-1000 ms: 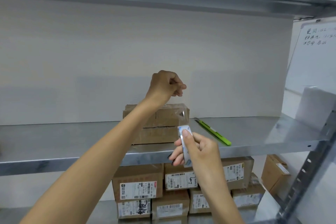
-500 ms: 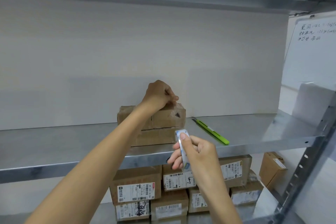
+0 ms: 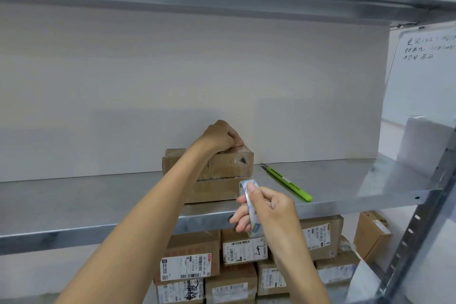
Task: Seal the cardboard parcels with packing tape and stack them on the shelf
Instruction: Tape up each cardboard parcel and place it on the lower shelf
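Left hand [image 3: 219, 138] grips the top parcel [image 3: 223, 164], right hand [image 3: 267, 210] clutches the tape roll [image 3: 248, 186]; a hard tug may topple the parcel.

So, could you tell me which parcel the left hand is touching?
The top parcel of the two stacked on the steel shelf; labelled ones lie below.
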